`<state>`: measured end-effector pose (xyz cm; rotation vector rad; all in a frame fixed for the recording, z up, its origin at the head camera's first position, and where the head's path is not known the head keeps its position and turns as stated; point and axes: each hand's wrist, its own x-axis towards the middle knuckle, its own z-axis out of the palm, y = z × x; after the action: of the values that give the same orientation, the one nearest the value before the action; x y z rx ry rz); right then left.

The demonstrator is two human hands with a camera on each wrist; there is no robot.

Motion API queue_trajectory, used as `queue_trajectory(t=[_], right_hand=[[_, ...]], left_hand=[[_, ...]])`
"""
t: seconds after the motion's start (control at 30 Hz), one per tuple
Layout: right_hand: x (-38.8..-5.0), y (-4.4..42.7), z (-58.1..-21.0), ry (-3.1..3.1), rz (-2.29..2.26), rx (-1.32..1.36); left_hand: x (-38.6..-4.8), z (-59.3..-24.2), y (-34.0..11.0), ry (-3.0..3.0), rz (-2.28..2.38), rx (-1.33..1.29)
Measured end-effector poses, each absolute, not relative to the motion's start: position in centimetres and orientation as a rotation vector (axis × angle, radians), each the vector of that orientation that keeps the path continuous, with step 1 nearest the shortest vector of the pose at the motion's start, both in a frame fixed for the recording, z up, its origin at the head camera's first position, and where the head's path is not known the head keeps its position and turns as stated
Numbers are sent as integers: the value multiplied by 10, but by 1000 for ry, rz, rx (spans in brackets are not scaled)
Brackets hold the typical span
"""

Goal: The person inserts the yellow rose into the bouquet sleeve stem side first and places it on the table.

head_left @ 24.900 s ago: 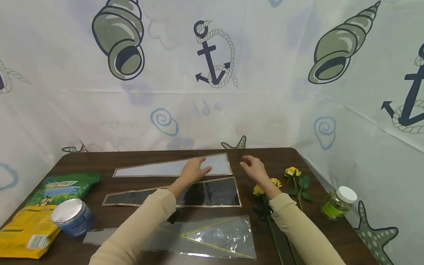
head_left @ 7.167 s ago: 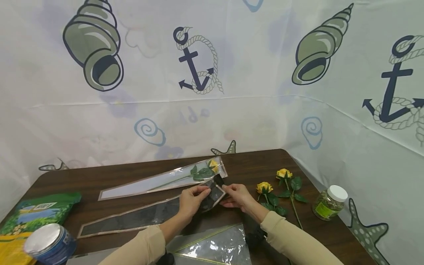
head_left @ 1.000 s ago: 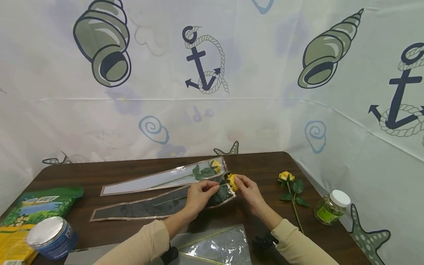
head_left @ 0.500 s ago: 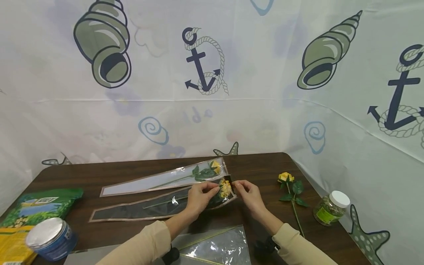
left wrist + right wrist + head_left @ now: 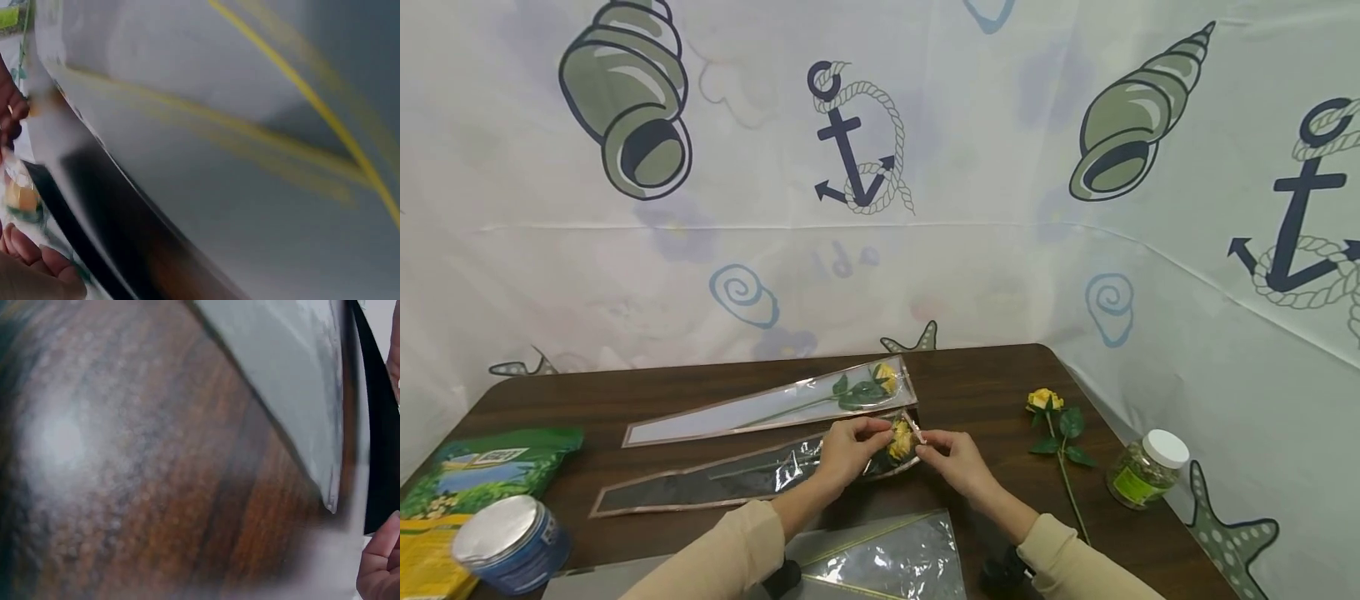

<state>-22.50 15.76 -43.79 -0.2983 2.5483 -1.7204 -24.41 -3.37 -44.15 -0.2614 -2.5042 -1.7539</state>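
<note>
In the head view a black sleeve with a copper-coloured border [image 5: 692,487] lies across the middle of the table, a yellow rose [image 5: 901,440] inside its wide right end. My left hand [image 5: 848,454] pinches the sleeve's clear film just left of the bloom. On the other side, my right hand [image 5: 958,467] pinches the edge at the sleeve's right end. Behind it lies a white sleeve [image 5: 700,421] with another yellow rose [image 5: 886,377] in it. In the left wrist view, my left hand [image 5: 37,269] shows at the lower left, beneath the rose [image 5: 22,197].
A loose yellow rose [image 5: 1045,399] lies at the right, beside a jar with a white lid [image 5: 1167,448]. A grey sleeve with yellow lines [image 5: 880,554] is at the front. At the left are a blue tin [image 5: 512,546] and a green and yellow bag [image 5: 490,467].
The rose bloom has moved left, from the sleeve's mouth to inside its wide end. My right hand has left the bloom and now pinches the sleeve's edge.
</note>
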Motion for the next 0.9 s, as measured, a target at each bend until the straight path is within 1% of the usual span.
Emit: queue_trajectory(t=[0.1,0.23,0.37,0.63,0.8,0.9], right_hand=[[-226,158,-443,2489,-1749,-265],[-227,159,-445,2422,-1785,-172],[-228,160,-443,2286,-1760,-170],[-233,163,-440,2249,-1631,-277],[-232,159,-440,2365,-1635,-215],[-230,156,-441,2445,-1640,-128]], left_hand=[[-243,-443,-53,-2606,-1550,-379],[-235,-443,-80,-2837,-1128,-481],[-228,-445,-93,-2999,-862,-553],[-231,-452,-92,-2977,-739,-578],[-231,-454,-93,-2975,-705,-575],[-231,-453,-95,-2979,-687,-577]])
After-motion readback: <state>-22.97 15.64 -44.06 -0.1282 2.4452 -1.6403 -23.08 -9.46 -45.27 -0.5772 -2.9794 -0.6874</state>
